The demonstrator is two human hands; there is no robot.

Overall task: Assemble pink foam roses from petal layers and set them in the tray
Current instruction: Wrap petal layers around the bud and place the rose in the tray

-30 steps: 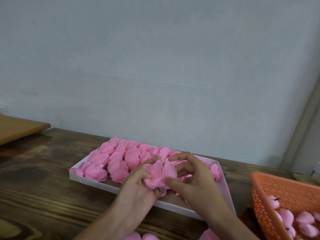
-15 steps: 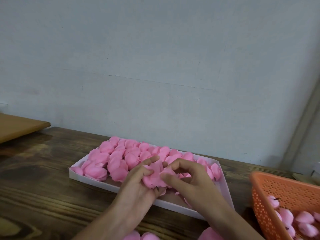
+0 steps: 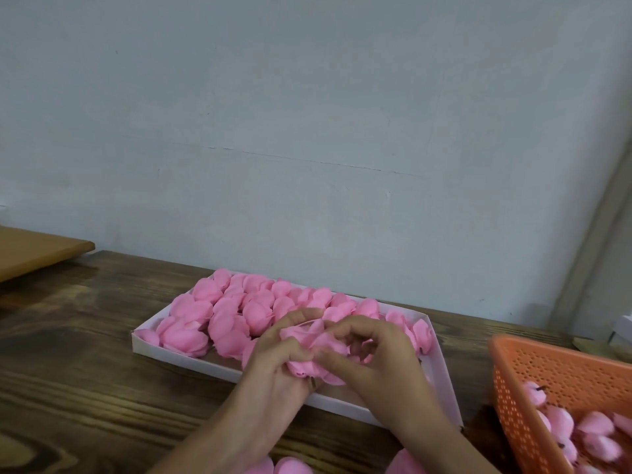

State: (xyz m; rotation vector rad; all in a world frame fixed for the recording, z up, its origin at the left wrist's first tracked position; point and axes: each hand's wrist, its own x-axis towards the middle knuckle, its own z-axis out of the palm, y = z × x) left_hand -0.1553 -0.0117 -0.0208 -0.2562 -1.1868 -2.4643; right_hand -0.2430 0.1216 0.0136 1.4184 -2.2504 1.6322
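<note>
Both hands are closed on one partly built foam rose (image 3: pixel 304 367), which is held just above the near right part of the white tray (image 3: pixel 191 362): it is cupped and pinched from below by the left hand (image 3: pixel 275 362), and its outer petals are pinched by the right hand (image 3: pixel 376 360). Low weight and soft, easily creased foam are to be expected; a light grip is advised. Hold is best taken at the base, where layers meet, not at thin petal edges. Finished roses (image 3: pixel 222 323) are packed into the tray's left and far portions.

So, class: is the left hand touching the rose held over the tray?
Touching. Head view shows the left hand gripping the rose, fingers curled round it.
</note>
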